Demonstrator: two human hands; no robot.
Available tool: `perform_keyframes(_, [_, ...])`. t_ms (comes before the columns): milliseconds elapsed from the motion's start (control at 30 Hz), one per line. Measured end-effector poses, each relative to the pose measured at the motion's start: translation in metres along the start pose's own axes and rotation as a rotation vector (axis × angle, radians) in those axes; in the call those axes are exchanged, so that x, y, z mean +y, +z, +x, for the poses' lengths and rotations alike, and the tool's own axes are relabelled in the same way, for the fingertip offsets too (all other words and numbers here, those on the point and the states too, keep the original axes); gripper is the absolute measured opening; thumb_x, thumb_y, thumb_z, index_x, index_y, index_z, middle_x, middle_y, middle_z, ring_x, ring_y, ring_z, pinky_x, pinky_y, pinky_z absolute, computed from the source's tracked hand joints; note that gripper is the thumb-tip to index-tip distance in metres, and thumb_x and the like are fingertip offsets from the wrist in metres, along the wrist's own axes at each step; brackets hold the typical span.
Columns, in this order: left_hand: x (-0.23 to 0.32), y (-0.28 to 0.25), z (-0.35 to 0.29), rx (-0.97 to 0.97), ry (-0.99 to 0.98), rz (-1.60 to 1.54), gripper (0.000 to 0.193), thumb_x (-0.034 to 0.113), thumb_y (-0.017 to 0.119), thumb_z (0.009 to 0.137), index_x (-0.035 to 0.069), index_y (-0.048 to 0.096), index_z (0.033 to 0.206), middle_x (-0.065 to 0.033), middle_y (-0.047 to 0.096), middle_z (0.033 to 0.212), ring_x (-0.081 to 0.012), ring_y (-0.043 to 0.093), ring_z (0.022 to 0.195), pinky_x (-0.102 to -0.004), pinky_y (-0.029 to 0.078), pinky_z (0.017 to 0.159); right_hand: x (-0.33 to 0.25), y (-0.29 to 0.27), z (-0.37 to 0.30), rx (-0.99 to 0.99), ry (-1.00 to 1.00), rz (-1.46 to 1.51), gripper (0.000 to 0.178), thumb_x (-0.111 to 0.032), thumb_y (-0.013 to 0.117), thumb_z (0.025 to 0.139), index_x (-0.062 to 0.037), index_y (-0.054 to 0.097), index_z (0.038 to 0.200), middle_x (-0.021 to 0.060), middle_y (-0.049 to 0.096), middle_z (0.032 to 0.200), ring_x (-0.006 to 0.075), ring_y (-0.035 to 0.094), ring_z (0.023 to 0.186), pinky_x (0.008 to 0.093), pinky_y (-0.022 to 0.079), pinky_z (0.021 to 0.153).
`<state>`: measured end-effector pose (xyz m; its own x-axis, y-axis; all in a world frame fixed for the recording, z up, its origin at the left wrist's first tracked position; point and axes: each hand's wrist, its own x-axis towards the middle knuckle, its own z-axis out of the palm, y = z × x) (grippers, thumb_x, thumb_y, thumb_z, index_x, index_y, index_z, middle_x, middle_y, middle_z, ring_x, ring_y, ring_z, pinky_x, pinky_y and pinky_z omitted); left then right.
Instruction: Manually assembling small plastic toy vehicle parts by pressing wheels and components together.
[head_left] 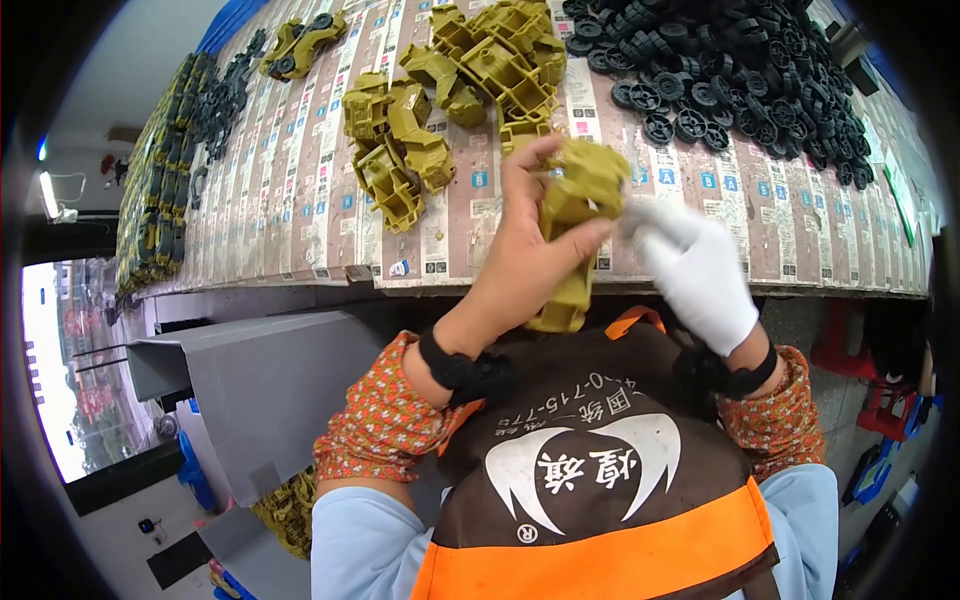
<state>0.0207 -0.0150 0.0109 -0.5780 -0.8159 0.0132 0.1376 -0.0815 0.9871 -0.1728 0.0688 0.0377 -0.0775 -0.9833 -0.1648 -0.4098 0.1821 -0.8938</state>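
My bare left hand is wrapped round an olive-yellow plastic toy-vehicle body, held up at the table's near edge. Thumb and fingers press it from both sides, and its lower end hangs down towards my apron. On the other side my right hand, in a white glove, is close by the body's right side. Its fingers are curled but smeared by motion. Whether they touch the body or hold some small part cannot be made out.
Loose olive-yellow bodies lie beyond my left hand, with more to their left. A big heap of black toy wheels covers the back right. Rows of yellow-and-black pieces line the left edge. A grey box stands below the table.
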Motion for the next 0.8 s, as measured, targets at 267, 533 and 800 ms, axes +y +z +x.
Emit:
perform_keyframes(267, [0.018,-0.018,0.005,-0.359,-0.380,-0.101,0.086,0.025,0.074,0.095,0.013,0.016,0.158,-0.0200,0.050,0.136,-0.0295,0.060,0.116,-0.0381,0.051,0.100,0.010,-0.034,0.005,-0.160,0.033,0.290,0.067,-0.028,0.081,0.087,-0.0065,0.058,0.146,0.0132,0.067,0.132,0.0177,0.063,0.116,0.0329,0.051,0.099])
perform_keyframes(533, [0.003,-0.007,-0.006,-0.024,-0.160,-0.420,0.081,0.032,0.074,0.096,0.012,0.027,0.160,-0.0152,0.046,0.155,-0.0310,0.053,0.137,-0.0478,0.046,0.114,0.031,-0.001,-0.015,0.124,0.323,1.005,0.044,-0.033,0.068,0.102,-0.0034,0.060,0.133,0.0103,0.064,0.124,0.0233,0.066,0.112,0.0480,0.062,0.089])
perform_keyframes(800, [-0.004,-0.013,0.006,0.073,-0.235,-0.775,0.051,0.038,0.047,0.111,0.008,0.042,0.151,-0.0132,0.060,0.138,-0.0285,0.061,0.125,-0.0558,0.057,0.100,0.050,-0.045,0.068,0.443,-0.238,-0.455,0.019,-0.023,0.066,0.097,-0.0039,0.071,0.097,0.0139,0.067,0.098,0.0339,0.067,0.092,0.0418,0.054,0.082])
